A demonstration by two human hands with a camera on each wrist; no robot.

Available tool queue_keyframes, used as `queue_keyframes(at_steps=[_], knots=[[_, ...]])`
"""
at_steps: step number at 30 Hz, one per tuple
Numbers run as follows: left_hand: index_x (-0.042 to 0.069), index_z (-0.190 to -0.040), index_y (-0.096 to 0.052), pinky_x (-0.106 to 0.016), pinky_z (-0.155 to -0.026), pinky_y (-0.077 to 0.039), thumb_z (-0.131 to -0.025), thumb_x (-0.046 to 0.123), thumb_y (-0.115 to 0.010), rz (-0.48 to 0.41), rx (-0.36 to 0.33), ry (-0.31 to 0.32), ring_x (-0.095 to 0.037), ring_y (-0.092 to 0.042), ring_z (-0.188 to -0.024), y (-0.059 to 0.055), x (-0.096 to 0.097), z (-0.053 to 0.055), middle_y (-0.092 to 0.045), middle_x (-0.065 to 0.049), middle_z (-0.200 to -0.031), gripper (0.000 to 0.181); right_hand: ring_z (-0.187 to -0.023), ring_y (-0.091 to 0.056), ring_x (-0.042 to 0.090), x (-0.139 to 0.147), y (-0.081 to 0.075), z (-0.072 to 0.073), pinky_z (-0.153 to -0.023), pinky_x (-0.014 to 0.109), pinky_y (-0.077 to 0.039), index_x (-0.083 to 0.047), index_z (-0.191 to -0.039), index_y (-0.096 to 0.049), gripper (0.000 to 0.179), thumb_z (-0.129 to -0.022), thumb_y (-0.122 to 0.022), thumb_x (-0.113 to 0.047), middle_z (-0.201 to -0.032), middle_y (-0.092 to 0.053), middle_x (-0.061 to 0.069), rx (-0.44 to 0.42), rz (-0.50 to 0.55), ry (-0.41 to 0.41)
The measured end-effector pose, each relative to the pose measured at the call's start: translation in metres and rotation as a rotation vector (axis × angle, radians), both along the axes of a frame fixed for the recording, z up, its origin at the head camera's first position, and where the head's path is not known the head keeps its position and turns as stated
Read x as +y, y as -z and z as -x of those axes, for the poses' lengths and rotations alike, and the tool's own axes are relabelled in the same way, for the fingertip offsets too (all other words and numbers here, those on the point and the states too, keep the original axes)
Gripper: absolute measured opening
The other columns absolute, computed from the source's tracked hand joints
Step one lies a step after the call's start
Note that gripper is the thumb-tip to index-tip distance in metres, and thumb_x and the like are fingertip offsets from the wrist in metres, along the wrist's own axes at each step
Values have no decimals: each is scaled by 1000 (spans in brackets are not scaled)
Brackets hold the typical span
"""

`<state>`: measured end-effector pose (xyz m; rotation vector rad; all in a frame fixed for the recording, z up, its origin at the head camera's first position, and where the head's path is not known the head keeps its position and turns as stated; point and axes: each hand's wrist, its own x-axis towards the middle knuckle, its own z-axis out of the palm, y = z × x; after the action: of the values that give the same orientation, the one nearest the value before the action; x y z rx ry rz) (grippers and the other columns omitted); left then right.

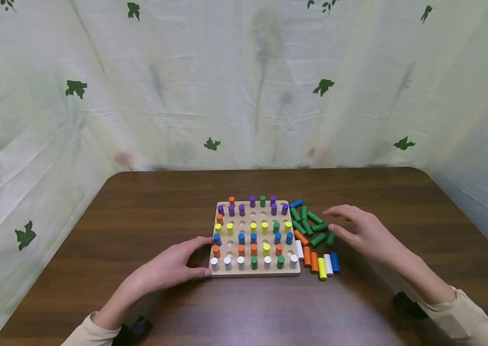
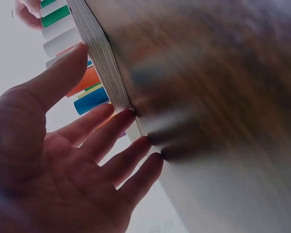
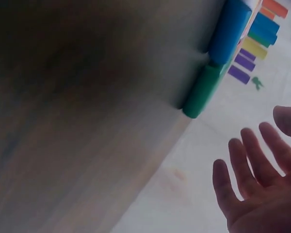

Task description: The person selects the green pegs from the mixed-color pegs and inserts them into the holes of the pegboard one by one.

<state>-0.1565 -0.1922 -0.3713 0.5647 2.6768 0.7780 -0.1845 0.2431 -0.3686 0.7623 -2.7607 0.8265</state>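
Observation:
A wooden pegboard [image 1: 244,275] holds rows of coloured pegs in the head view, white along the front and purple toward the back; several holes show no peg. At its left edge is my left hand [image 1: 175,266], fingertips touching the side and thumb beside the front left corner. The left wrist view shows that hand's fingers [image 2: 140,182] spread and nearly straight along the board's edge [image 2: 106,58]. My right hand [image 1: 367,233] is just right of the loose green pegs [image 1: 318,240]. Its fingers [image 3: 247,150] are spread in the right wrist view, with nothing between them.
Right of the board lie more loose pegs: a blue one [image 1: 296,203] at the back, orange ones [image 1: 307,256], a yellow one [image 1: 322,269], white ones [image 1: 328,265] and another blue peg [image 1: 335,263]. The brown table [image 1: 149,206] meets a pale leaf-patterned curtain [image 1: 244,96] behind.

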Motion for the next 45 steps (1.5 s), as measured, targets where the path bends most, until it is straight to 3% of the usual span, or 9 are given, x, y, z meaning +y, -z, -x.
queue_keyframes(at_steps=[10,25,35,45], knots=[[15,-142,-49,-53,-106,-37,-84,41,-78,9,-3,-30,-28,-47,-131,1,1,0,-51,-8,-142,70,-92,-66,16,7,8,22,-78,35,-56,-12,-117,-68,25,-92,-71,-13,-110,-68,2,-164,25,-43],[15,-141,-51,-52,-108,-35,-84,36,-78,-9,-18,-55,-28,-44,-133,-1,4,-1,-51,-6,-142,67,-91,-59,20,4,8,45,-84,44,-54,-12,-109,-70,19,-91,-72,-19,-102,-66,0,-332,-84,-56],[15,-141,-50,-54,-106,-36,-84,37,-78,4,-20,-54,-29,-45,-132,-1,4,0,-51,-6,-142,67,-86,-58,18,2,10,51,-78,37,-52,-12,-107,-71,17,-90,-72,-13,-96,-66,-3,-353,-118,-66],[13,-141,-50,-53,-107,-36,-85,35,-78,5,-17,-48,-29,-46,-132,-2,5,-2,-51,-8,-142,67,-86,-56,18,2,5,44,-76,34,-54,-10,-108,-68,17,-91,-70,-11,-97,-62,-2,-318,-75,-82]])
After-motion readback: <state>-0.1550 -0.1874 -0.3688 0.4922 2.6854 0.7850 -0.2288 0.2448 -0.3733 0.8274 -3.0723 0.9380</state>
